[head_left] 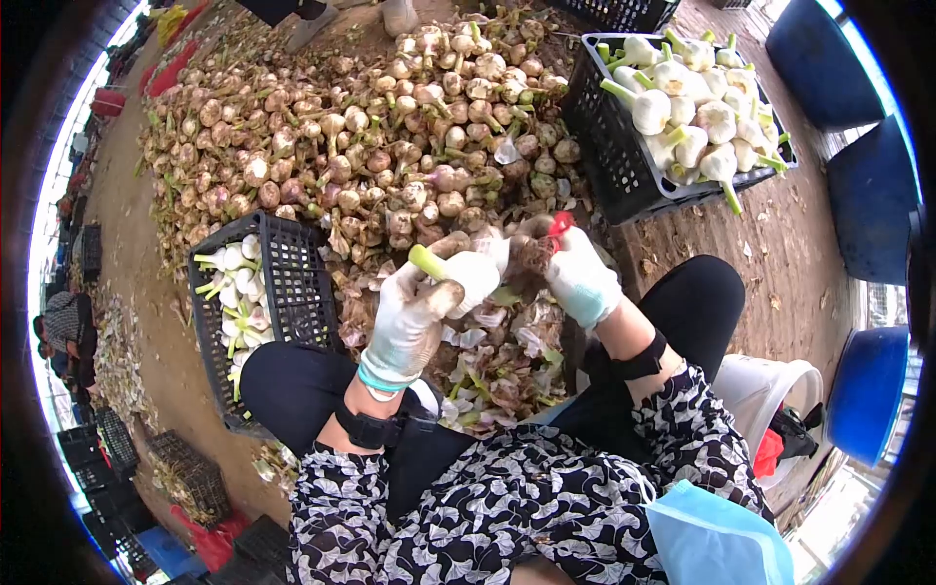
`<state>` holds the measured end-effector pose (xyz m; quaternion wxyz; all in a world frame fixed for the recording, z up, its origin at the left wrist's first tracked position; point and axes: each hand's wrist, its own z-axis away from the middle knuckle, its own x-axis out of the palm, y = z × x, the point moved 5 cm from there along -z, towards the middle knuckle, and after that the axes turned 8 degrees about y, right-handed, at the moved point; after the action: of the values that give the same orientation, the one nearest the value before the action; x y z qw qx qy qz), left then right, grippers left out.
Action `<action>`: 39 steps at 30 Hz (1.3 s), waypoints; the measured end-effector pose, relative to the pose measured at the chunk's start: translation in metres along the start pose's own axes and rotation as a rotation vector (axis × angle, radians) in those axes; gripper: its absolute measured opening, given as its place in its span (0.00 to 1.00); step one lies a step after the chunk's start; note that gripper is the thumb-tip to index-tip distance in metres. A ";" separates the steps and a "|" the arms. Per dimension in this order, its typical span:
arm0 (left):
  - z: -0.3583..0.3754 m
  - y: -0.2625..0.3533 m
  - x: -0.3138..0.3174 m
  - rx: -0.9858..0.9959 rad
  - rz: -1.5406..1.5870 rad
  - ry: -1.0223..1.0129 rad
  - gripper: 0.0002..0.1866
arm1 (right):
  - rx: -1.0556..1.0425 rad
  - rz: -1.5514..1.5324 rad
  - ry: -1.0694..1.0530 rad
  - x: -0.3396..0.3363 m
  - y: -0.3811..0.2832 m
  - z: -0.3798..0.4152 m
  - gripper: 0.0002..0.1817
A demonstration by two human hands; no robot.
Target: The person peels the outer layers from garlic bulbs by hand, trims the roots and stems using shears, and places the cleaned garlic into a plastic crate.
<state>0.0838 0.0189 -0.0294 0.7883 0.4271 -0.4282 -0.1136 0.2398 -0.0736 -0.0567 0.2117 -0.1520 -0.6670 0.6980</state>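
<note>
A peeled white garlic bulb point(472, 277) with a short green stem lies in my gloved left hand point(409, 312), the fingers closed round it and the stem pointing up to the left. My gloved right hand point(577, 275) is closed just right of the bulb, its soiled fingertips close to the bulb's far end. A small red piece point(560, 226) sticks up at the right fingers; what they grip is mostly hidden. Below both hands lie loose garlic skins point(487, 366) and bits of green leaf, between my knees.
A large heap of unpeeled garlic point(390, 146) spreads ahead. At the right, a black crate point(624, 166) is full of cleaned bulbs; another black crate point(297, 273) at the left holds several. A white bucket point(795, 390) stands by my right knee, with blue barrels point(868, 390) beyond.
</note>
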 end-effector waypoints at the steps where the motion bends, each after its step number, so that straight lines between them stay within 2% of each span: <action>1: -0.001 -0.002 -0.005 -0.008 -0.036 0.047 0.29 | 0.229 -0.230 -0.046 0.007 -0.002 0.007 0.14; 2: -0.002 -0.002 -0.004 -0.003 -0.030 0.055 0.29 | 0.461 -0.460 -0.091 0.016 -0.003 0.015 0.18; 3: -0.003 0.000 -0.003 0.032 -0.106 0.050 0.29 | 0.238 -0.231 -0.030 0.014 0.011 0.006 0.24; 4: -0.005 0.002 -0.002 0.062 -0.187 0.040 0.29 | 0.240 -0.236 -0.027 0.014 0.014 0.007 0.24; 6: -0.006 0.000 -0.003 0.082 -0.294 0.006 0.29 | 0.238 -0.462 -0.068 0.027 -0.017 0.008 0.24; 7: -0.007 -0.002 -0.004 0.133 -0.357 0.012 0.27 | 0.241 -0.328 -0.058 0.027 -0.013 0.007 0.23; 8: -0.008 -0.001 -0.003 0.186 -0.419 0.020 0.26 | 0.082 -0.149 0.064 0.028 -0.009 0.004 0.20; 10: -0.009 -0.001 -0.004 0.251 -0.542 0.057 0.24 | 0.060 -0.120 0.007 0.028 0.013 0.006 0.18; 11: -0.010 0.002 -0.008 0.334 -0.791 0.132 0.23 | 0.031 0.003 0.092 0.033 0.003 0.012 0.15; 12: -0.010 0.005 -0.010 0.415 -1.040 0.210 0.22 | 0.031 -0.001 0.088 0.034 0.000 0.013 0.15; 13: -0.005 0.008 -0.007 0.545 -1.119 0.254 0.21 | 0.031 0.106 0.155 0.031 -0.003 0.013 0.15; 14: -0.005 0.008 -0.009 0.542 -1.122 0.256 0.21 | 0.031 0.214 0.222 0.028 -0.003 0.014 0.16; 16: -0.008 0.005 -0.018 0.366 -0.829 0.288 0.21 | 0.046 -0.046 0.277 0.022 0.010 0.006 0.17; 17: -0.008 -0.004 -0.019 0.101 -0.469 0.297 0.27 | 0.246 -0.190 0.273 0.019 0.003 0.005 0.19; 18: -0.009 -0.001 -0.015 0.104 -0.468 0.294 0.27 | 0.445 -0.333 0.267 0.018 -0.004 0.006 0.21; 19: -0.009 0.003 -0.011 0.138 -0.406 0.295 0.27 | 0.450 -0.424 0.156 0.023 0.002 0.005 0.26; 20: -0.010 0.004 -0.010 0.170 -0.343 0.297 0.26 | 0.071 -0.151 0.167 0.021 0.013 0.004 0.25; 22: -0.017 -0.002 -0.012 0.189 -0.331 0.231 0.23 | -0.155 0.054 0.214 0.039 0.010 0.010 0.23; 23: -0.019 -0.003 -0.013 0.152 -0.108 0.247 0.21 | -0.063 0.252 0.209 0.033 -0.001 0.012 0.17; 24: -0.018 -0.005 -0.015 0.113 0.114 0.262 0.21 | -0.031 0.027 0.213 0.020 0.004 0.005 0.12; 25: -0.017 -0.002 -0.019 0.046 0.284 0.187 0.23 | 0.149 -0.097 0.208 0.007 0.012 -0.001 0.11; 26: -0.012 0.003 -0.016 0.082 0.331 0.242 0.21 | 0.324 -0.218 0.201 -0.003 0.015 -0.003 0.09; 27: -0.012 0.006 -0.017 0.094 0.346 0.234 0.20 | 0.299 -0.475 0.014 0.001 0.006 -0.003 0.12; 28: -0.011 0.008 -0.018 0.104 0.363 0.229 0.19 | 0.296 -0.471 0.009 0.009 0.006 0.001 0.12; 30: -0.011 0.007 -0.021 0.072 0.203 0.237 0.19 | 0.113 0.046 0.055 0.035 -0.001 0.010 0.17; 31: -0.011 0.006 -0.017 0.100 0.102 0.303 0.19 | 0.276 -0.207 0.050 0.047 -0.003 0.012 0.23; 32: -0.009 0.005 -0.013 0.139 -0.013 0.339 0.20 | -0.170 0.176 0.095 0.053 -0.017 0.007 0.28; 34: -0.005 0.011 -0.004 0.240 -0.181 0.333 0.21 | -0.005 0.306 0.088 0.053 -0.015 0.011 0.27; 35: -0.005 0.013 -0.003 0.246 -0.178 0.330 0.21 | -0.010 0.310 0.087 0.051 -0.013 0.008 0.27; 37: -0.005 0.016 -0.005 0.239 -0.137 0.357 0.23 | 0.283 0.216 0.046 0.046 0.012 0.004 0.23; 38: -0.005 0.015 -0.009 0.240 -0.135 0.361 0.23 | 0.283 0.217 0.042 0.043 0.010 0.004 0.23; 39: -0.006 0.011 -0.015 0.177 0.012 0.353 0.23 | 0.109 0.254 -0.035 0.042 -0.001 0.003 0.21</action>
<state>0.0770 0.0369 -0.0315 0.8111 0.5054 -0.2944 0.0059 0.2021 -0.0558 -0.0526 0.1179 -0.2114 -0.6069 0.7570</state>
